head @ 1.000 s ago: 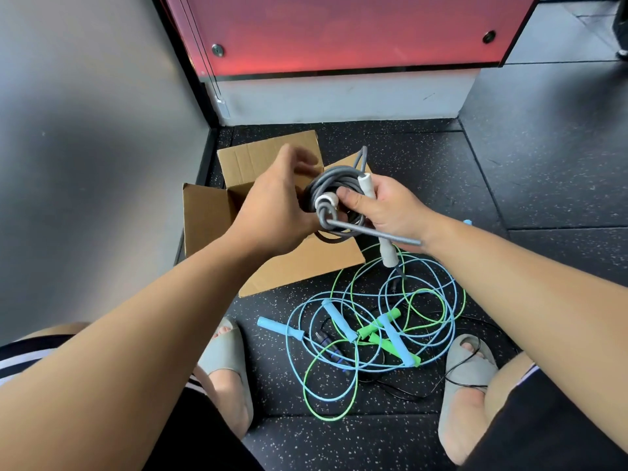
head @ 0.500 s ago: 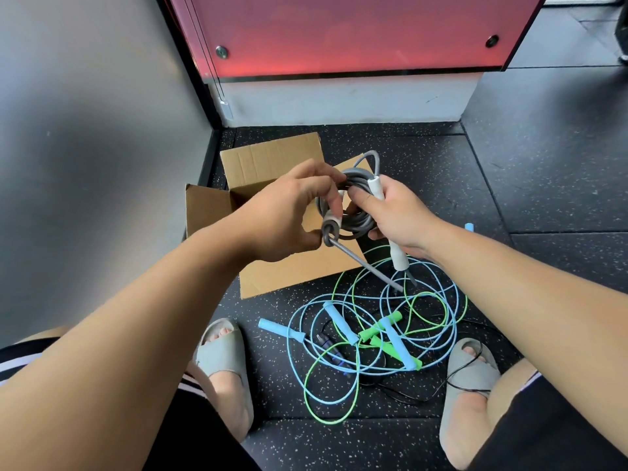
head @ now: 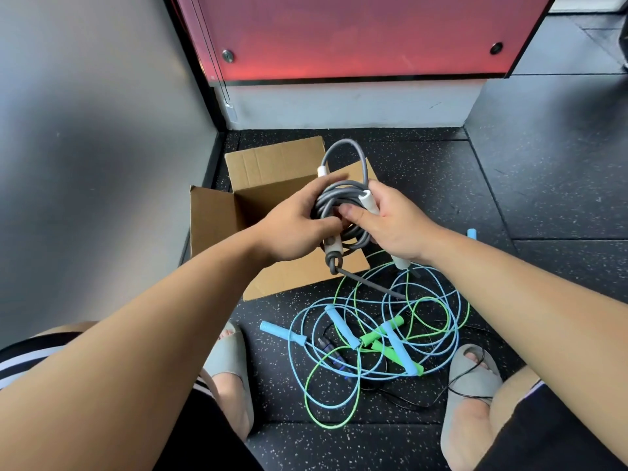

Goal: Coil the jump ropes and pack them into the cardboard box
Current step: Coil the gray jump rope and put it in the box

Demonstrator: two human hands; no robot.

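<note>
**A:** Item one, grey jump rope. Location?

**B:** Held above the open cardboard box, not yet inside. The left hand grips the coil together with one white handle. The right hand is curled round the other white handle, thumb laid across the coil. A loose tail hangs toward the floor.

**A:** Handling?

**B:** Thick, rubbery cord by the look of it. I'd judge it light and springy, likely to uncoil if released. Best held across the bundled loops, handles pinned alongside. Not fragile.

**A:** Items two and three?

**B:** Blue rope and green rope, both thin cords, tangled together on the floor just beside the box. Probably slippery, so take them by the handles.

**A:** Brands, labels, writing?

**B:** None readable on box, ropes or handles.
</note>
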